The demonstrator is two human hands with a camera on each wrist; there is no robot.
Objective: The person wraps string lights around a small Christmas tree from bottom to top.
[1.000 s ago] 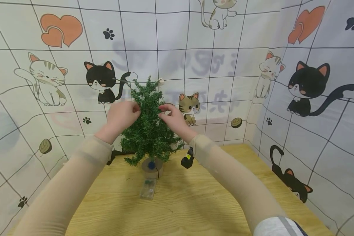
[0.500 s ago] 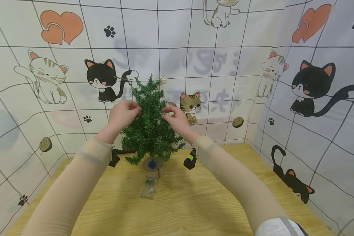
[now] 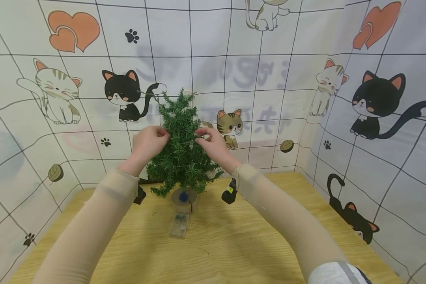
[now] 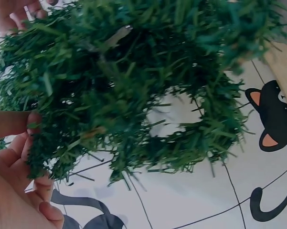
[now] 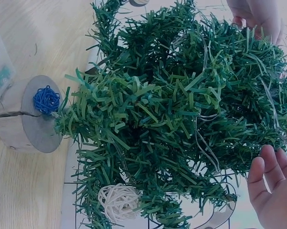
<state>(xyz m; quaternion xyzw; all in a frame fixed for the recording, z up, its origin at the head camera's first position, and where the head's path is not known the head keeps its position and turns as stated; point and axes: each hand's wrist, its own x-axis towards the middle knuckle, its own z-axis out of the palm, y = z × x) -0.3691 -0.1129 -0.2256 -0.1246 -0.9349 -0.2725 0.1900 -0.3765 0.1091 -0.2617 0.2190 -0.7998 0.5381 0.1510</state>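
A small artificial Christmas tree (image 3: 179, 157) stands upright on a round wooden base (image 3: 175, 208). Thin wire (image 5: 203, 148) runs through its branches. At the tree's upper left, my left hand (image 3: 150, 142) pinches a green branch tip between thumb and finger, as the left wrist view shows. Across from it, my right hand (image 3: 213, 144) reaches the right side with bent fingers. Its fingertips touch the foliage near the wire; whether they grip anything is hidden. A blue woven ball (image 5: 46, 99) sits by the trunk on the base. Lower in the branches hangs a white woven ball (image 5: 118, 202).
A clear flat box (image 3: 179, 226) with something green inside lies in front of the base on the wooden table (image 3: 213, 252). Behind and at the sides hangs a white gridded cloth (image 3: 213, 31) printed with cats. A black device (image 3: 229, 192) shows beneath my right wrist.
My left hand has dropped slightly at the tree's left side, still pinching there. The right hand stays at the right side with little movement. The head view has shifted a little.
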